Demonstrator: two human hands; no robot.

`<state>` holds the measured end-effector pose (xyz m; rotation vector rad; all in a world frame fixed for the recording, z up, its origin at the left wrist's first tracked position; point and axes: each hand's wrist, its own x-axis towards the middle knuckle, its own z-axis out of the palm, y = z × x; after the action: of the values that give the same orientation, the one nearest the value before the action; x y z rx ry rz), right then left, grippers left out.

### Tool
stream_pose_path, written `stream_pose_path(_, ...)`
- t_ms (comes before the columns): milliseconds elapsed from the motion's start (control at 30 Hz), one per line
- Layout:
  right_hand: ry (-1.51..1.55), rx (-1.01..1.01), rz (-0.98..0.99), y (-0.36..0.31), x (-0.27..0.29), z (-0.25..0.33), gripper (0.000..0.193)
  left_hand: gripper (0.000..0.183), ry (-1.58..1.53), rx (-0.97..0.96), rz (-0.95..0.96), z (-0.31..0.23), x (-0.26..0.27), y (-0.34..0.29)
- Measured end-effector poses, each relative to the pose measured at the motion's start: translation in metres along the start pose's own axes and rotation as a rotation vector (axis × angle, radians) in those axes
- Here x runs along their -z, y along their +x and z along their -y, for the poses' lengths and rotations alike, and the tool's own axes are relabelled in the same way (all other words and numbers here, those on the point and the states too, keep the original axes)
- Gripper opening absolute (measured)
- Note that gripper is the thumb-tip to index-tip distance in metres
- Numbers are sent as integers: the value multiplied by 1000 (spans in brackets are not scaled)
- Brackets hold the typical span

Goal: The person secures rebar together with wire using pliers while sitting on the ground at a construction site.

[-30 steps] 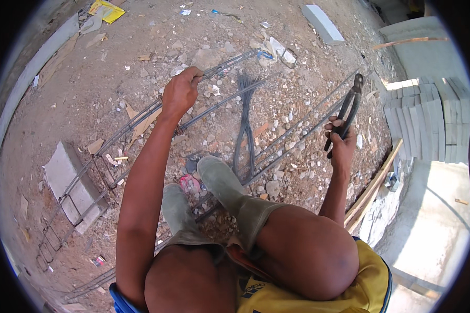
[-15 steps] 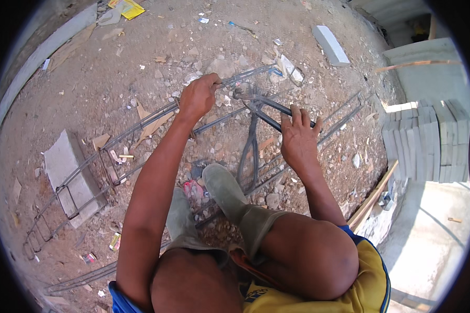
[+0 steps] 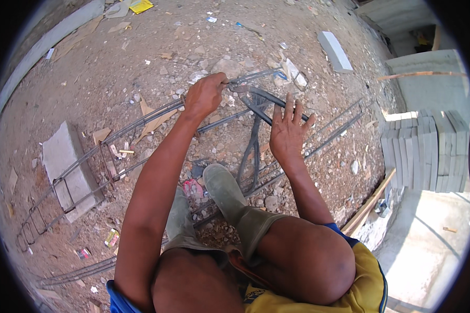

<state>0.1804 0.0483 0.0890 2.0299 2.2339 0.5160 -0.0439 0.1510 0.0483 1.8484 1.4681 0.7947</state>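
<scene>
While L fingers (image 3: 223, 78) grip rebar (image 3: 156, 115), R fingers (image 3: 298, 111) splayed, touching pincers (image 3: 266, 96)

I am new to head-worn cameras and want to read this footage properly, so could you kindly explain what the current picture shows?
There is no robot here: these are a person's own bare hands. A wide fisheye camera on the head looks down, so straight edges bend near the rim, and picture left is the person's left.

The left hand is closed around thin steel bars. The right hand, fingers spread, is over the handles of a pincer-like tool, its head near the left fingertips; how firmly it grips is unclear.

On the stony ground lie a bundle of wire and a grey block beneath the bars. The person's boots show below.
</scene>
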Motion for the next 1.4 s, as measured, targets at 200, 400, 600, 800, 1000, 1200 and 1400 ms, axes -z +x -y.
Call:
stream_pose_path(200,45,26,-60,-4,-2,3,35,13,-7,-12,-16,4,-2,1)
stream_pose_path(400,58,43,-91,-7,8,7,36,13,2,-29,-33,6,-4,3)
stream_pose_path(600,138,130,-126,-6,5,-2,37,15,-29,-30,-62,6,-3,2)
stream_pose_path(800,216,119,-97,19,-15,-35,31,15,-9,-26,-50,4,-5,0)
stream_pose_path(1000,178,310,-148,62,-41,-65,25,17,31,-50,-99,6,-7,3)
stream_pose_path(1200,204,287,-55,55,-30,-63,23,18,30,-1,-48,9,-7,2)
stream_pose_path(1400,777,80,652,33,4,-47,18,20,53,-42,-95,3,-2,-4)
